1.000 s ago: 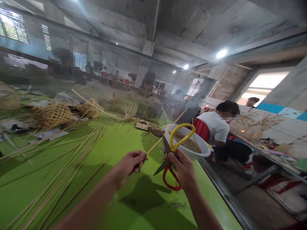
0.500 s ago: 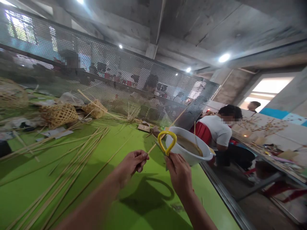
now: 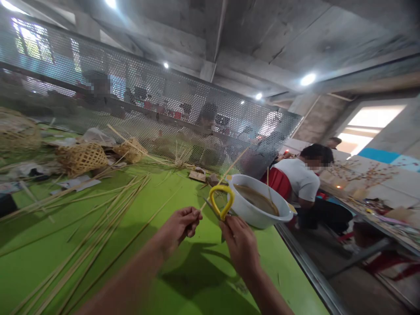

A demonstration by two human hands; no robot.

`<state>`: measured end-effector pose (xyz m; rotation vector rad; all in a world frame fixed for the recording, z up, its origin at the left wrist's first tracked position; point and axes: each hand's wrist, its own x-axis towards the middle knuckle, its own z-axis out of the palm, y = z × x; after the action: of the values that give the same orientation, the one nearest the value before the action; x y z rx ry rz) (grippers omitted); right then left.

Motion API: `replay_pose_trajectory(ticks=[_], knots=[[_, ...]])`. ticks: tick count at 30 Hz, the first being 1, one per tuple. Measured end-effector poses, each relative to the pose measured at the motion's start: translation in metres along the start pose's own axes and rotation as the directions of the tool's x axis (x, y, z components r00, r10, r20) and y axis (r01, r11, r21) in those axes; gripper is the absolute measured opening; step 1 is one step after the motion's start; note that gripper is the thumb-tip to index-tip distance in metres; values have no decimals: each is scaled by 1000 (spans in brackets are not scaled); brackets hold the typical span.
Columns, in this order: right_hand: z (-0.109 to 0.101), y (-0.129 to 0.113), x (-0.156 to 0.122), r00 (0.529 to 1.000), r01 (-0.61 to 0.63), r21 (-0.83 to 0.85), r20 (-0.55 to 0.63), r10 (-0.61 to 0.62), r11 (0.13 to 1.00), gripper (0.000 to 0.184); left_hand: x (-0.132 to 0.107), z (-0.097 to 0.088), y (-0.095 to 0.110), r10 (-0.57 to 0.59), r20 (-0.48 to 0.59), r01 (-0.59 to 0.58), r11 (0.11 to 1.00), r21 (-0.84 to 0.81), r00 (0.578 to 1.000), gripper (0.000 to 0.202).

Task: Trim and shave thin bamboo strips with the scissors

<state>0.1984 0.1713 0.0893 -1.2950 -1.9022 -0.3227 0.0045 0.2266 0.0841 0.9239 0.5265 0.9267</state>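
My left hand (image 3: 179, 225) is closed, pinching the near end of a thin bamboo strip (image 3: 226, 173) that runs up and to the right past the bowl. My right hand (image 3: 240, 244) is closed on a pair of scissors (image 3: 222, 202); only the yellow handle loop and a bit of blade show above my fingers, right next to the strip. Both hands hover over the green table (image 3: 98, 258).
A white bowl (image 3: 259, 204) of brown liquid stands just beyond my right hand at the table's edge. Several bamboo strips (image 3: 98, 218) lie at left, woven baskets (image 3: 82, 158) behind. A perforated metal screen (image 3: 164, 118) backs the table. A seated person (image 3: 300, 179) is at right.
The scissors turned and moved left toward the strip; the red handle loop and long blade seen before are now hidden behind my right hand. My left hand has stayed put.
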Motion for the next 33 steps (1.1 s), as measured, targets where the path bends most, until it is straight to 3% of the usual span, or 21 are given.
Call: replay_pose_trajectory(ticks=[3,8,16,19,21,25,30,33], knots=[[0,0,0,998,-51,-1,-29,51,999,13,0,1,1,-23,-13,23,1000,17,1000,27],[1,-2,-1,1000,23,-16,1,-23,1000,13,-2,1,2,3,1,-3,1000,8,1000,27],[1,-3,0,999,-43,50,21,42,998,15,-1,2,2,16,-18,-15,998,56,1000,27],[1,-3,0,986,-168,175,49,162,970,18,-2,3,4,41,-28,-39,997,68,999,27],[1,0,0,950,-306,332,50,307,892,23,-4,4,5,44,-39,-40,996,81,998,27],[1,5,1,841,-472,665,143,521,579,27,-8,5,6,35,-35,-32,996,84,999,27],[3,5,3,742,-557,779,311,593,288,32,-7,2,6,74,13,-75,980,184,997,18],[7,0,3,710,-571,810,404,577,135,33,-4,1,6,84,15,-85,972,218,996,16]])
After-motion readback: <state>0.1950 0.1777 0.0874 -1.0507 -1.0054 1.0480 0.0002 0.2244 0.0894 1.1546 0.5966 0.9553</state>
